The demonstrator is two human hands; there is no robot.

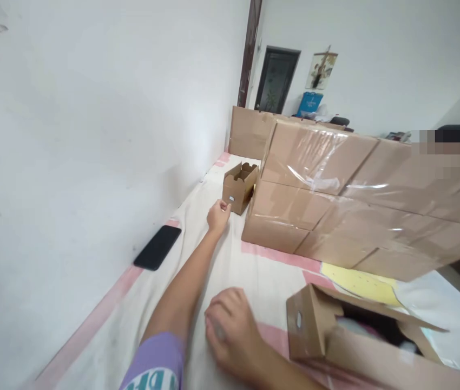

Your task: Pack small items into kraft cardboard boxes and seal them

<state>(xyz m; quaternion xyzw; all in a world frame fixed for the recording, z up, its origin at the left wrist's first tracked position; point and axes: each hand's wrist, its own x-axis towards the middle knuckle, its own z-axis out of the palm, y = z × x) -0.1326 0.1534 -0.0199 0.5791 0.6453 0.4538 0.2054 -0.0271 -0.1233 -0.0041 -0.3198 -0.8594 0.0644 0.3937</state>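
Observation:
My left hand [218, 215] is stretched far forward, its fingers curled in a pinch beside the near end of a small open cardboard box [235, 194]. Whether the fingertips touch that box or hold anything, I cannot tell. Closer to me, my right hand [233, 330] rests low over the cloth with its fingers curled inward; what lies inside them, if anything, is hidden. Right of it stands another open cardboard box [300, 319], flaps up, with dark and pale contents inside that I cannot make out.
A large stack of cardboard boxes wrapped in clear film [307, 179] stands across the right side. A black phone [157, 247] lies by the white wall [92, 135]. The patterned cloth [254, 271] covers the surface. Behind the stack, part of a person [457, 142] shows.

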